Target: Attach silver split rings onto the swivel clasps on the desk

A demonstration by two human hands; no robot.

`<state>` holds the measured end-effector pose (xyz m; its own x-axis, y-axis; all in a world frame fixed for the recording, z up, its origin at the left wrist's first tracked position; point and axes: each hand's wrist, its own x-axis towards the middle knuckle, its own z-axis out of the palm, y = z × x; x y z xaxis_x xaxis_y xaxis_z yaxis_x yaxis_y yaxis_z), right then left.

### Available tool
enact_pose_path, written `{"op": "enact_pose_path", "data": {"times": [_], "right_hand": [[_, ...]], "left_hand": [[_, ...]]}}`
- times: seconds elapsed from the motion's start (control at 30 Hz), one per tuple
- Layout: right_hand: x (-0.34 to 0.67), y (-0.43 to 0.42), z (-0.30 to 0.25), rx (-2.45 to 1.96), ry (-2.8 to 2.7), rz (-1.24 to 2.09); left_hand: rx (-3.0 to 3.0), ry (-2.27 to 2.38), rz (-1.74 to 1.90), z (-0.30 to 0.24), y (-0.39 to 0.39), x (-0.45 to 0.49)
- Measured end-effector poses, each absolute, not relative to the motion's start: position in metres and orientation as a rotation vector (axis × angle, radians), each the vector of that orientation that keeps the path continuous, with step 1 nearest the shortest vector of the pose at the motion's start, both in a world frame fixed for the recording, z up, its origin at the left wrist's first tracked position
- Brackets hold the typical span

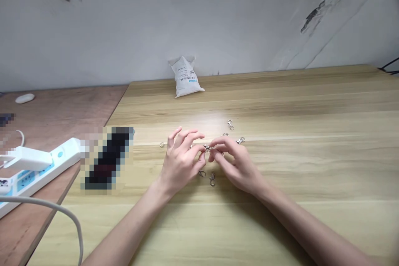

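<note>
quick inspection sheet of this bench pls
surface: light wood table, with a plywood table beside it
job's things: small metal clasp between the hands; more clasps and a split ring lying near them
clutter: white pouch by the wall, white power strip, white oval object, blurred patch
hands: left hand and right hand both pinch the small metal clasp
cables: grey cable curving over the table edge
surroundings: scuffed white wall
</note>
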<state>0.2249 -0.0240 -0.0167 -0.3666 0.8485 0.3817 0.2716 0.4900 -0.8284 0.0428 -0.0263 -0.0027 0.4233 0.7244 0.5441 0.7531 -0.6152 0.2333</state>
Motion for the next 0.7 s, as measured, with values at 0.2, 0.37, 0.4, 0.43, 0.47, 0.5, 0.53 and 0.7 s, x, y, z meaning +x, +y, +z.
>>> {"op": "enact_pose_path", "data": {"times": [0.2,0.37,0.4,0.43,0.47,0.5,0.53,0.7], "right_hand": [[0.2264,-0.0206,-0.0182,-1.094,-1.786,0.823],[0.225,-0.0173,-0.0201,-1.004,-2.19,0.139],[0.2245,-0.0171,-0.0199,-0.997,-2.211,0.028],[0.2241,-0.0171,-0.0196,-1.001,-2.213,-0.07],[0.2237,-0.0171,-0.0191,-1.007,-2.205,-0.151],[0.2234,-0.0172,-0.0185,-1.012,-2.198,-0.215],[0.2233,-0.0173,-0.0178,-1.015,-2.199,-0.265],[0.223,-0.0187,-0.0143,-1.057,-2.282,-0.4]], "left_hand": [[-2.568,-1.376,-1.008,-0.0026,-0.0246,0.0401],[-2.602,-1.561,-1.08,-0.0037,-0.0252,0.038],[-2.624,-1.573,-1.103,-0.0032,-0.0259,0.0386],[-2.651,-1.582,-1.122,-0.0024,-0.0266,0.0394],[-2.677,-1.595,-1.136,-0.0014,-0.0273,0.0403],[-2.698,-1.611,-1.145,-0.0004,-0.0277,0.041],[-2.71,-1.626,-1.151,0.0005,-0.0279,0.0414],[-2.661,-1.668,-1.169,0.0022,-0.0258,0.0398]]}}
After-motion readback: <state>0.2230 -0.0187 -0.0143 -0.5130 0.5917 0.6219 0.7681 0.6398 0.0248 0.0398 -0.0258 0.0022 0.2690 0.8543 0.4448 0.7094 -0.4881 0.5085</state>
